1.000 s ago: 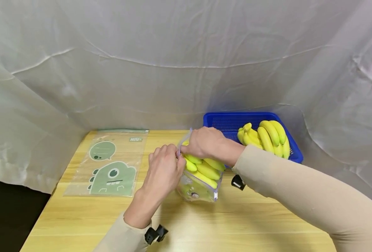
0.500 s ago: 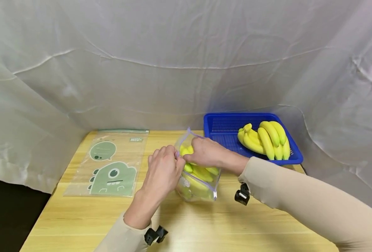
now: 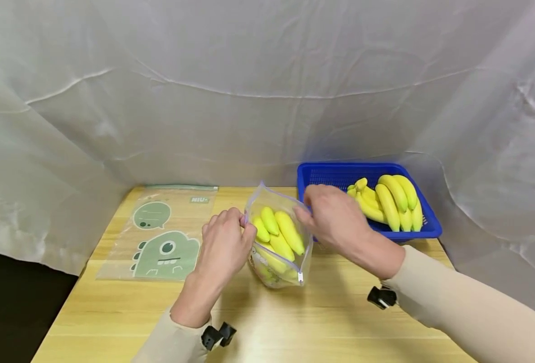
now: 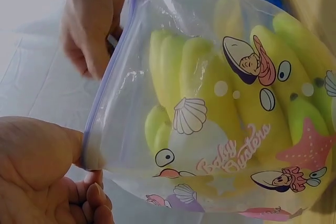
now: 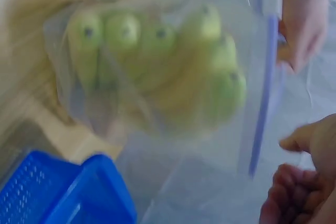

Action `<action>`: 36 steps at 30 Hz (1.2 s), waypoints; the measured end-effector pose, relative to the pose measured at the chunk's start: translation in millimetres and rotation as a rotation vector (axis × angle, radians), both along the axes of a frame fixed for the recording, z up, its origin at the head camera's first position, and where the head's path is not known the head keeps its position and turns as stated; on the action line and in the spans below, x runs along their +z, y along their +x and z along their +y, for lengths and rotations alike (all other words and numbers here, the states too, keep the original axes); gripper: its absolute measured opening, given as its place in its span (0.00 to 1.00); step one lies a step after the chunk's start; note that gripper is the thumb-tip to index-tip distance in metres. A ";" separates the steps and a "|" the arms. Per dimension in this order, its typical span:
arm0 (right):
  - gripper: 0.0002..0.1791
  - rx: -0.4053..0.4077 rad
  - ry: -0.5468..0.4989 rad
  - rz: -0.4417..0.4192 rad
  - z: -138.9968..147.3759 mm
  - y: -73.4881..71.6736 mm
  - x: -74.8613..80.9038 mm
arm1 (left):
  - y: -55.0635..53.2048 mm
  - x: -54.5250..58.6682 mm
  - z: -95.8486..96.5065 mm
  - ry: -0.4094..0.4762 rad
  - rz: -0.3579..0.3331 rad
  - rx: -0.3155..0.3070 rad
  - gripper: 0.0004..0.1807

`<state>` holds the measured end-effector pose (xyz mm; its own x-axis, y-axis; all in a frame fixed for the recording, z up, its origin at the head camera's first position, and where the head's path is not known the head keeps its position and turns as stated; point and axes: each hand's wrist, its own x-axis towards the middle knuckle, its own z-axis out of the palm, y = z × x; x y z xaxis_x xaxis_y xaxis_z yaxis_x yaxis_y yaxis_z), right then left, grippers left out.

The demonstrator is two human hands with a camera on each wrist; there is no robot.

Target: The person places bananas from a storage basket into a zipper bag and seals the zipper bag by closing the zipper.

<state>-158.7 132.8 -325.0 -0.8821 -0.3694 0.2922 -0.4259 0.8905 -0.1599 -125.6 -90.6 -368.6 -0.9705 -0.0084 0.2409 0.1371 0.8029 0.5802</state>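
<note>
A clear zip bag (image 3: 308, 256) with purple edging stands on the table, its mouth spread wide. Inside lie bunches of yellow bananas (image 3: 289, 233), seen through the printed film in the left wrist view. My left hand (image 3: 224, 247) pinches the left side of the bag's mouth between thumb and fingers. Beside the right side of the mouth hovers my right hand (image 3: 340, 217); the right wrist view shows it apart from the bag, thumb away from loosely bent fingers. A white slider (image 3: 301, 277) sits at the near corner of the zip.
Behind and to the right is a blue basket (image 3: 331, 172) holding more bananas (image 3: 389, 206). A second clear bag (image 3: 168, 254) with a green monster print lies flat on the left of the table (image 3: 267, 333). A grey curtain (image 3: 231, 126) closes off the back.
My right hand has come up out of the bag and moved right, letting go of the bananas inside. The bag's mouth gapes wider. My left hand keeps its pinch.
</note>
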 end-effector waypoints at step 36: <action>0.11 0.178 0.041 -0.332 13.1 29.5 15.1 | -17.0 -8.5 8.2 0.243 0.005 -0.039 0.22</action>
